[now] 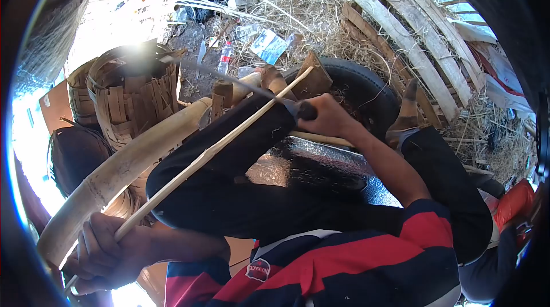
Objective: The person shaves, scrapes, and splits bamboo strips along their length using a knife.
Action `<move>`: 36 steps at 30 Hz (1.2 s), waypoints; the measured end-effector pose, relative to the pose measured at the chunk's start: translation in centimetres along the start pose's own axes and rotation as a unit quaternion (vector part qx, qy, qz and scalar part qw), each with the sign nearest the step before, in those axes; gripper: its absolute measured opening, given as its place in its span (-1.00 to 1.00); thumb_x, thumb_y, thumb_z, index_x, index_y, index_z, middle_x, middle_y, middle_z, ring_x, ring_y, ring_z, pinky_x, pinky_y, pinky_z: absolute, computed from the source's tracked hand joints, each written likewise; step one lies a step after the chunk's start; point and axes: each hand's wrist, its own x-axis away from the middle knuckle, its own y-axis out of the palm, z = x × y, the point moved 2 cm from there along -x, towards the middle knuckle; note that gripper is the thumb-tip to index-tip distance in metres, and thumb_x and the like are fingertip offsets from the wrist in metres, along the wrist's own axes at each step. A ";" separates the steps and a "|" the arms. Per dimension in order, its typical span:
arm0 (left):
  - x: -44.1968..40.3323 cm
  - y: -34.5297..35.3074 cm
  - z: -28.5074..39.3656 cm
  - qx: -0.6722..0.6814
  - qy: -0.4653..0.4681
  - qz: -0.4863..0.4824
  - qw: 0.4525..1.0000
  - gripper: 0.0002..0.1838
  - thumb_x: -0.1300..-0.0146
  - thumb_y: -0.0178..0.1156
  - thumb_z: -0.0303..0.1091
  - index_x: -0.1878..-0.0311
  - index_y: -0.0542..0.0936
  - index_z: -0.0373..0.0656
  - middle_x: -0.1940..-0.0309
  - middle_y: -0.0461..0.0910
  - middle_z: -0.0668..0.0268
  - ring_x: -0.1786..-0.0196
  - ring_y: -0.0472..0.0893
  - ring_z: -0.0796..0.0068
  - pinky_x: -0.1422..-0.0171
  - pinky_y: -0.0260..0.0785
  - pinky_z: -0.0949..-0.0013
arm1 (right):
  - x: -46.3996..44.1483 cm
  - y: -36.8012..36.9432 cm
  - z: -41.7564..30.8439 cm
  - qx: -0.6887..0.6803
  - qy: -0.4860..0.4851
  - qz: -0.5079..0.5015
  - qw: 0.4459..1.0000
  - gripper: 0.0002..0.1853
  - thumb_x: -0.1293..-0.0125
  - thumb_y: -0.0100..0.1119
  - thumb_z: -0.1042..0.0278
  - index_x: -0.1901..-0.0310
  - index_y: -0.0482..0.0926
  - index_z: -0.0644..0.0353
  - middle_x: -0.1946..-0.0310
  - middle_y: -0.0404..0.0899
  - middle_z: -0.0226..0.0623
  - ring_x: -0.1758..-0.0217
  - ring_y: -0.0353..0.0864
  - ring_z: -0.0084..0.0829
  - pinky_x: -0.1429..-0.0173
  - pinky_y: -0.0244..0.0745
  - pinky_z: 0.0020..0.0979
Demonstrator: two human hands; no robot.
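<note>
My left hand (106,250) is wrapped round the lower end of a long, pale wooden stick (212,151). The stick slants up and rightward over my bent, dark-trousered leg. My right hand (329,117) grips the dark handle of a long-bladed knife (229,77), whose blade points left and crosses the stick near its upper end. Whether the edge is pressed into the wood, I cannot tell. Beneath my right forearm shows part of another thin stick (321,138).
Woven strip baskets (134,103) stand at the left, beside a thick bamboo pole (123,172). A tyre (366,92) lies beyond my right hand. Long planks (412,40) rest on straw at the upper right. A plastic bottle (226,58) lies on the littered ground.
</note>
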 end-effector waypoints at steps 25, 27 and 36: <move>0.3 -2.9 0.9 -0.062 -0.033 0.128 0.989 -0.51 -0.51 -0.13 0.04 0.55 0.11 0.05 0.66 0.02 0.56 0.65 -0.01 0.72 0.57 -0.13 0.52 | -1.6 2.0 -6.3 -0.031 0.040 0.004 0.999 -0.78 -0.02 0.34 0.24 0.38 0.66 0.22 0.56 0.63 -0.16 0.47 0.65 -0.37 0.27 0.50 -0.31; 0.4 -3.1 0.9 -0.074 -0.032 0.140 0.987 -0.50 -0.51 -0.14 0.04 0.56 0.11 0.06 0.66 0.01 0.56 0.65 -0.02 0.72 0.56 -0.13 0.52 | -1.5 2.0 -7.6 -0.009 0.014 -0.049 0.999 -0.77 0.00 0.35 0.23 0.38 0.66 0.21 0.59 0.62 -0.21 0.48 0.65 -0.39 0.26 0.51 -0.30; 0.5 -3.1 1.0 -0.074 -0.028 0.143 0.987 -0.48 -0.53 -0.18 0.04 0.59 0.08 0.06 0.66 0.01 0.56 0.65 -0.04 0.72 0.56 -0.12 0.52 | -0.3 -2.2 7.1 0.046 0.232 0.092 0.967 -0.69 -0.04 0.28 0.16 0.34 0.68 0.28 0.47 0.68 -0.06 0.30 0.72 -0.15 0.15 0.56 -0.25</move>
